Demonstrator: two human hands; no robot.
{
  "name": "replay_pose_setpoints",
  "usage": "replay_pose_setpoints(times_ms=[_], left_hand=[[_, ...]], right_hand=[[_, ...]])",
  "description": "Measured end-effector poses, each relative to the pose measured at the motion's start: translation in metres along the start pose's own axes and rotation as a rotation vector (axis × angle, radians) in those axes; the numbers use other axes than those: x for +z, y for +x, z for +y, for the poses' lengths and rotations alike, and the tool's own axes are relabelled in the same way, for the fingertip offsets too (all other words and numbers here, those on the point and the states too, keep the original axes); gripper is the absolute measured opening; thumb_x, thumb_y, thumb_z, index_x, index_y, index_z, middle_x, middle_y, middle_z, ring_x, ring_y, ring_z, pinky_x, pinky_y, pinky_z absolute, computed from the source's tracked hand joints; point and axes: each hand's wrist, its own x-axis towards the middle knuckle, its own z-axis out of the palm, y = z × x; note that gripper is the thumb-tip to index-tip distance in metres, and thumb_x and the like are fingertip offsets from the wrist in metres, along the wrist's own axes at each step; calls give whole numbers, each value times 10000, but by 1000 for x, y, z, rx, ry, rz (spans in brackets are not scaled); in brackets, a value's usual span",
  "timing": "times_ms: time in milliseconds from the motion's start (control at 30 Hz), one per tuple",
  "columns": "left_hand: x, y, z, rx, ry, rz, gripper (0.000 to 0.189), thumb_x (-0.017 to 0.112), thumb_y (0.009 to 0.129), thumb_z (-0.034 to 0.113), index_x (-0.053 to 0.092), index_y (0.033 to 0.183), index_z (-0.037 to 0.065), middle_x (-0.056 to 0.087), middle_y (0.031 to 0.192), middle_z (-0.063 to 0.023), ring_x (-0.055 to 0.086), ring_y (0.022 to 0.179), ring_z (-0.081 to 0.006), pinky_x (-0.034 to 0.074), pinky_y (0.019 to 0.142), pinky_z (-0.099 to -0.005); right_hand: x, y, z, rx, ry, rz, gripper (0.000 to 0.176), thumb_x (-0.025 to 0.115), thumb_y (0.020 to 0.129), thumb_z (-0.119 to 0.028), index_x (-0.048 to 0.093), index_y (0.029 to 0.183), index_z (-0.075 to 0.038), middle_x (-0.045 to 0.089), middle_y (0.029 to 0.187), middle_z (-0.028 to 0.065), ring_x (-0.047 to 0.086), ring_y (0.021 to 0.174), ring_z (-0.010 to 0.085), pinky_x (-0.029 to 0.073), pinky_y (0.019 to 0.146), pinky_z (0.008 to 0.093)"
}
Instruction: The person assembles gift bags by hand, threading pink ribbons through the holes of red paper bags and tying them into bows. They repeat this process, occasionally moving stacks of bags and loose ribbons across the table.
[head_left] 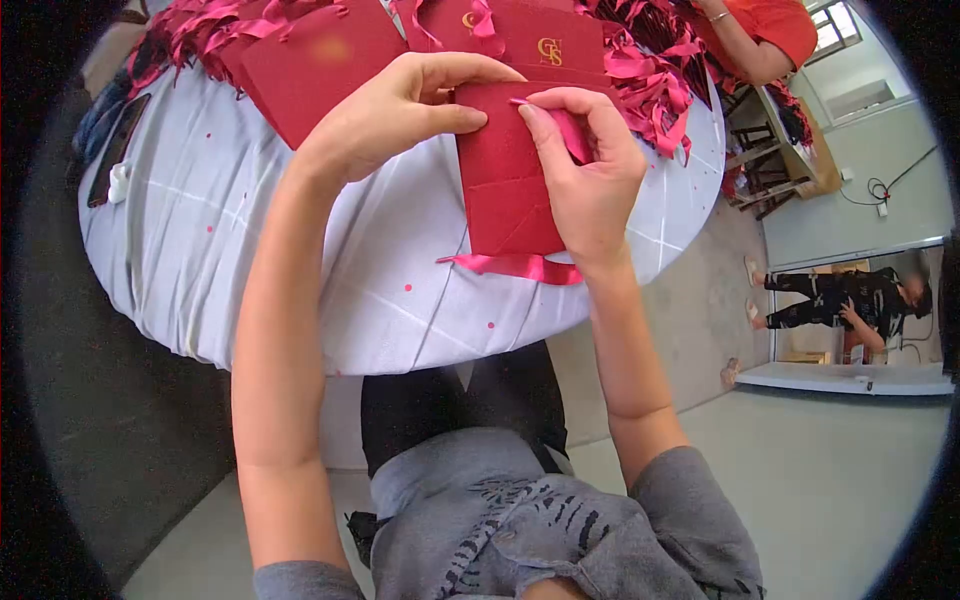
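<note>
A dark red paper bag (505, 205) lies flat near the front of the white-covered table (350, 290). My left hand (400, 110) is curled round the bag's upper left edge, thumb on its face. At the upper right of the bag, my right hand (590, 160) pinches a pink ribbon (570, 135) between thumb and forefinger. Another stretch of pink ribbon (520, 267) lies on the cloth below the bag's lower edge. Just beyond my hands are more red bags (325, 65), one with gold letters.
Heaps of pink ribbon (655, 100) cover the table's far side. A phone-like dark object (118, 150) and a small white item (118, 183) lie at the left. A co-worker (755, 40) is at the upper right; another person (870, 305) stands in a doorway.
</note>
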Motion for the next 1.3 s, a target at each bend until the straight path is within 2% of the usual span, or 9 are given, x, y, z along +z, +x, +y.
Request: replay_pose_setpoints(times_ms=[167, 267, 433, 567, 767, 1000, 1067, 1233, 1300], left_hand=[[3, 0, 2, -26, 20, -4, 441, 581, 784, -8, 551, 1223, 21, 587, 1178, -44, 526, 1059, -102, 413, 918, -252], [5, -2, 7, -41, -8, -2, 441, 582, 781, -7, 555, 1219, 27, 596, 1148, -38, 540, 1033, -103, 426, 907, -257], [5, -3, 9, -18, -1, -22, 438, 589, 780, 6, 559, 1216, 31, 598, 1143, -41, 538, 1036, -99, 423, 911, -255], [8, -5, 12, -19, -4, -16, 418, 598, 781, 20, 571, 1199, 30, 602, 1131, -40, 536, 1034, -98, 419, 913, -257], [10, -6, 14, -48, -20, -8, 388, 604, 789, 35, 581, 1176, 21, 604, 1119, -37, 531, 1029, -100, 416, 911, -257], [14, -6, 15, 26, -23, 7, 352, 610, 800, 49, 588, 1149, 5, 605, 1087, -41, 534, 1017, -107, 409, 911, -257], [15, -6, 16, 17, 22, 26, 337, 604, 809, 44, 589, 1143, -1, 606, 1072, -40, 531, 1017, -106, 410, 906, -256], [22, -6, 20, 50, 126, 108, 298, 608, 793, -7, 607, 1090, -34, 619, 1042, -61, 554, 986, -123, 428, 902, -270], [25, -6, 21, 108, 235, 134, 301, 595, 786, -29, 601, 1086, -46, 624, 1033, -71, 560, 987, -127, 437, 896, -274]], right_hand=[[-4, -1, 3, -28, -27, 12, 103, 682, 733, 14, 618, 809, -14, 621, 784, 91, 611, 724, 217, 473, 657, 302], [-9, -1, 1, 27, -1, 73, 104, 682, 733, 13, 620, 812, -16, 619, 781, 90, 609, 724, 218, 470, 653, 301], [-12, -2, -4, 67, 7, 1, 104, 683, 731, 16, 615, 804, -14, 616, 775, 100, 611, 710, 226, 468, 638, 304], [-11, -2, -5, -52, -61, 10, 112, 691, 726, 16, 605, 793, -11, 609, 770, 102, 608, 705, 236, 469, 622, 316], [-13, -1, -9, -85, -94, -15, 120, 689, 724, 22, 594, 792, -7, 603, 770, 108, 606, 700, 247, 471, 618, 324], [-15, 0, -13, -203, -162, -61, 121, 670, 718, 38, 586, 793, -8, 583, 759, 117, 597, 682, 268, 474, 593, 347], [-16, 1, -14, -274, -232, -88, 127, 658, 712, 32, 571, 792, -17, 554, 754, 117, 582, 668, 287, 469, 585, 368], [-20, 7, -27, -296, -319, -166, 134, 637, 714, 18, 535, 793, -19, 512, 753, 123, 562, 686, 295, 464, 603, 388], [-21, 8, -34, -299, -441, -251, 127, 613, 728, 6, 511, 800, -12, 492, 757, 140, 554, 701, 312, 469, 617, 397]])
